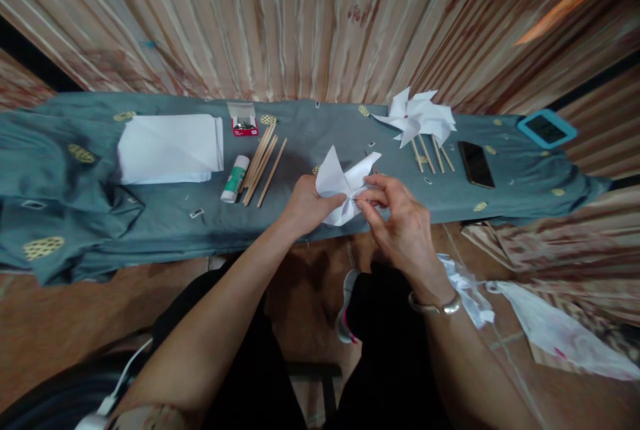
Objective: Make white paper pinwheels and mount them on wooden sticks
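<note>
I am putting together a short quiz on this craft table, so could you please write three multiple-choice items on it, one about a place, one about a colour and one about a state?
1. Where does the glue stick lie?
A. Between the white paper stack and the loose wooden sticks
B. On the phone
C. On the floor

2. What colour is the cloth over the table?
A. Red
B. Grey-blue
C. Yellow

3. What is the state of the folded white paper?
A. Lying flat on the stack
B. Held in both hands
C. Glued to a stick

Answers:
1 A, it lies on the cloth just right of the paper and left of the sticks.
2 B, the fabric is grey-blue with yellow motifs.
3 B, the left hand grips it while the right hand pinches its middle.
</note>
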`<state>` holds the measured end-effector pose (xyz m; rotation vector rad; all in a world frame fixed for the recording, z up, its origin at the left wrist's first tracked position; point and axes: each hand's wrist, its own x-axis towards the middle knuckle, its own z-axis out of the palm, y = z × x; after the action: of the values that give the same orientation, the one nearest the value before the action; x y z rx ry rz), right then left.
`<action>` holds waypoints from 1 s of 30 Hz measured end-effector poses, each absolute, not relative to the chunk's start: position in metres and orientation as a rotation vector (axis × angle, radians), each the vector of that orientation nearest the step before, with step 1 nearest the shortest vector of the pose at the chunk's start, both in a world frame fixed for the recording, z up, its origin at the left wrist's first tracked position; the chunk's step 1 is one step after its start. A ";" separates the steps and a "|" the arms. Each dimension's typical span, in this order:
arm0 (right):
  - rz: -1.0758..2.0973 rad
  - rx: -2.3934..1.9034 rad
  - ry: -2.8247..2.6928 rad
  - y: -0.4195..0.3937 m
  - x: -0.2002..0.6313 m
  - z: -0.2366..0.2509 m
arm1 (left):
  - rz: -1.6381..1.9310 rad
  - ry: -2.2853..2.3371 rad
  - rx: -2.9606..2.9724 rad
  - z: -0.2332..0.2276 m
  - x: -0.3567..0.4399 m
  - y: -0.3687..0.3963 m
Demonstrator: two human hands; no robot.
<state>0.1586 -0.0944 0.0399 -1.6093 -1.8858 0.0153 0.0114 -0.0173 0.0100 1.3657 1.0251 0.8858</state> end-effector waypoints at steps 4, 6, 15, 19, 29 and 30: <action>0.013 -1.596 -1.891 -0.094 0.159 0.039 | 0.871 1.004 1.379 0.009 0.011 -0.017; 0.012 -1.595 -1.891 -0.095 0.158 0.038 | 0.866 0.995 1.378 0.009 0.012 -0.017; 0.037 -1.602 -1.910 -0.094 0.160 0.036 | 0.845 0.992 1.395 0.011 0.012 -0.020; 0.059 -1.607 -1.924 -0.095 0.160 0.037 | 0.847 1.000 1.403 0.009 0.012 -0.020; 0.084 -1.605 -1.937 -0.094 0.161 0.037 | 0.836 0.997 1.411 0.008 0.012 -0.020; 0.086 -1.602 -1.939 -0.094 0.161 0.037 | 0.836 0.998 1.414 0.008 0.012 -0.020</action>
<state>0.1611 -0.0943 0.0365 -1.6025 -1.9395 0.0862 0.0123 -0.0199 0.0080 1.4140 0.9980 0.8356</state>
